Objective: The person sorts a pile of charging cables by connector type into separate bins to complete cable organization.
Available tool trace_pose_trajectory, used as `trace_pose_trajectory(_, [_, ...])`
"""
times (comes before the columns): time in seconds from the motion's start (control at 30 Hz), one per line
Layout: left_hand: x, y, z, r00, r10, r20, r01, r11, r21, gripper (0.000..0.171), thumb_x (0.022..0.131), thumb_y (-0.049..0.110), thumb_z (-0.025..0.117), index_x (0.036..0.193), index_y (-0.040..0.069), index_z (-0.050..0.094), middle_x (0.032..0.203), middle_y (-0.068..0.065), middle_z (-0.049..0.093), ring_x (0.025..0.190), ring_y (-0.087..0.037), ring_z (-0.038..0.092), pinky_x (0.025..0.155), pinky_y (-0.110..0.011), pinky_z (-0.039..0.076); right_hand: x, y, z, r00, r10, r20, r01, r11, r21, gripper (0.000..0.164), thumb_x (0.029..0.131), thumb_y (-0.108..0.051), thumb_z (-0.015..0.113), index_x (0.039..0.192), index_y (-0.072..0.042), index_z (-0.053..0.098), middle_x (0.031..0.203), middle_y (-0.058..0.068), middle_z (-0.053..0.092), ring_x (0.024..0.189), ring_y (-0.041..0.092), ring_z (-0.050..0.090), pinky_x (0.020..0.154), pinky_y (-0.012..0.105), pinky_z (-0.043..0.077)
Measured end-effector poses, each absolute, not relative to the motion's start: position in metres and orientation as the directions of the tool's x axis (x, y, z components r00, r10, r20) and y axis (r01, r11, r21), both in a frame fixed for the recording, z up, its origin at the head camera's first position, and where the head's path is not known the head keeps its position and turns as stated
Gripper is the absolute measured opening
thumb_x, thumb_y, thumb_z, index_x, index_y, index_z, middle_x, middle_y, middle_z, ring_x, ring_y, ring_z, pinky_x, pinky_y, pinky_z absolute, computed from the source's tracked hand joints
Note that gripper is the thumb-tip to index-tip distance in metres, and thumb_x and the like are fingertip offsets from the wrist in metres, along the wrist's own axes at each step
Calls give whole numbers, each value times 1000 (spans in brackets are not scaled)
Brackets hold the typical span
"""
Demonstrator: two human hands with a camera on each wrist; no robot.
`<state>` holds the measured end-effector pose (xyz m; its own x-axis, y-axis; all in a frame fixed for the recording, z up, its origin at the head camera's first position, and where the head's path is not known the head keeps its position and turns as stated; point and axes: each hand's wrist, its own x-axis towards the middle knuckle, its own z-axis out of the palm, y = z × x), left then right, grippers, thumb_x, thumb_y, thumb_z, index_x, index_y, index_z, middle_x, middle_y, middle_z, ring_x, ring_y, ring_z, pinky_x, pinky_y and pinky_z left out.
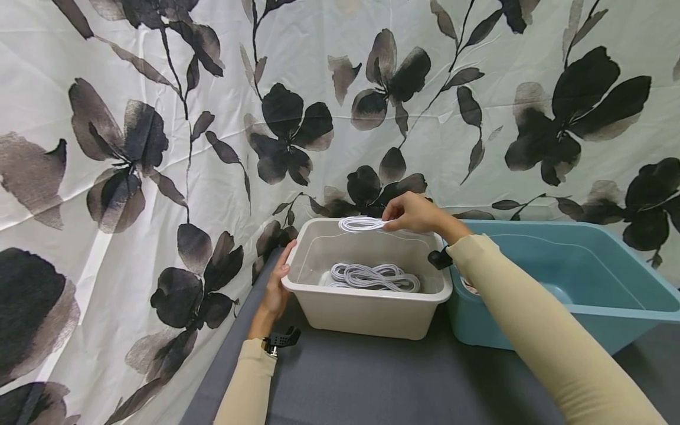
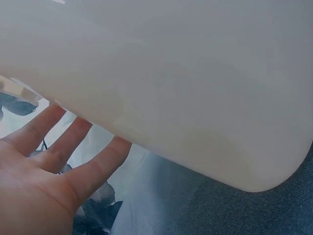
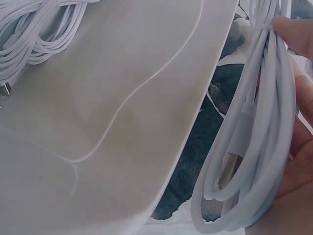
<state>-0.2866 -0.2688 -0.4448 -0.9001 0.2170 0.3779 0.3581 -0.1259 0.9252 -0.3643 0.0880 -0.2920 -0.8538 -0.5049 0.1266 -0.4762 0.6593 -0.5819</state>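
Observation:
Above the far rim of a beige bin (image 1: 366,310), my right hand (image 1: 417,213) pinches a coiled white USB cable (image 1: 360,224). In the right wrist view, thumb and fingers hold the coil near its tie, and a metal plug (image 3: 230,170) shows among the loops. More white cable bundles (image 1: 374,277) lie on the bin's floor. My left hand (image 1: 276,289) rests against the bin's left side, close to the rim. Its fingers (image 2: 100,166) stretch out fairly straight to the bin's edge in the left wrist view, their tips hidden behind it.
A larger blue bin (image 1: 563,321) stands directly right of the beige one, partly behind my right forearm. Both rest on a dark grey surface (image 1: 361,378). A white curtain (image 1: 212,171) with dark flowers hangs behind and along the left.

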Motion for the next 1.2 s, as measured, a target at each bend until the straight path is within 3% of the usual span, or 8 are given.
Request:
trace_pose_trajectory(0.17, [-287,-270,-447,-900,223,374,356,-118,927,70,96,30,29,165,21,19,170,-9,17,144,-36,27,111,-57,31,-367,88,-295,-864,-492,109,-456,670,-586,12,85,-18,82,94,-12,77,85,2,69,80,19,58,72,33,47])
trace_pose_trajectory(0.87, [-287,-267,-448,-900,222,375,354,-127,926,70,95,31,29,164,25,22,168,-7,23,144,-45,26,110,-57,32,-376,87,-306,-883,-454,120,-435,693,-575,12,86,-11,78,97,-6,76,88,6,72,82,19,62,74,31,48])
trace_pose_trajectory(1.2, [-288,-268,-447,-894,221,390,372,-121,920,70,95,32,29,164,24,21,169,-6,21,144,-32,29,113,-52,30,-370,94,-296,-870,-465,164,-466,668,-580,12,92,-11,72,102,-5,75,93,10,74,86,22,66,76,33,50])
